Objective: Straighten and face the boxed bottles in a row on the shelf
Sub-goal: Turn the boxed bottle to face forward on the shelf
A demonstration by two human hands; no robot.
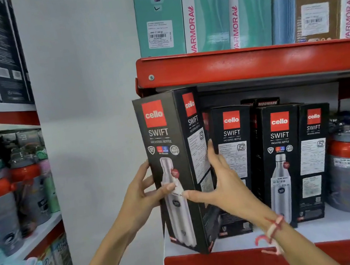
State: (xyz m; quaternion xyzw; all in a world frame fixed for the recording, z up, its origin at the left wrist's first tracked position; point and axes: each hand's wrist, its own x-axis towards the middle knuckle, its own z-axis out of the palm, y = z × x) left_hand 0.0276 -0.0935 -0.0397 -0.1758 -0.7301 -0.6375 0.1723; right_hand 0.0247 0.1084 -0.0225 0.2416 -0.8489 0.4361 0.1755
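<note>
Two hands clasp tall leftmost box, tilted: left hand on its left edge, right hand on its right face, thumbs across front.

Open room lies left of the tall box, while the shorter boxes crowd its right and the red shelf edge hangs just above.

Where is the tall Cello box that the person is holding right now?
In the head view the tall Cello box stands at the shelf's left front corner, between both hands, beside a shorter Cello box to its right.
</note>
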